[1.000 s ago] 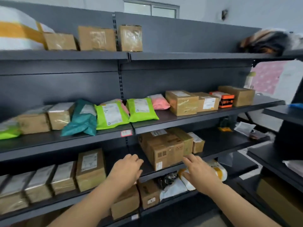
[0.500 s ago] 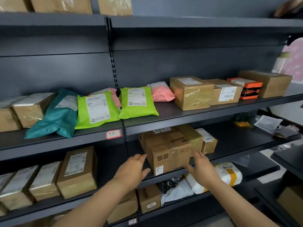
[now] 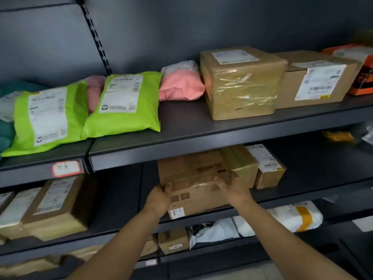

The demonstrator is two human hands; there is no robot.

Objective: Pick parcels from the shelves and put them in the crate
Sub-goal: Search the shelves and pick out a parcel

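Head view: half a second back your hands were open and reaching in on either side of the cardboard box; now both have landed on it. Your left hand has its fingers curled round the box's front left corner. Your right hand lies over the top right edge, fingers on top and thumb down the front, so it pinches the cardboard. You have also leaned in, and the shelves fill more of the picture than before.

The box sits on the second shelf, at its front lip and not yet lifted, tucked under the upper shelf. It touches the taped parcel on its right. To my eye the reach is over and the pick has begun: the next move would be to draw the box straight out, and you should watch that the neighbour does not drag along with it.

The crate is nowhere in view, so I cannot tell you which way to carry. The back of the box is lost in shadow under the upper shelf, and your right fingertips blur into the brown tape. How firmly either hand bears on the box cannot be made out
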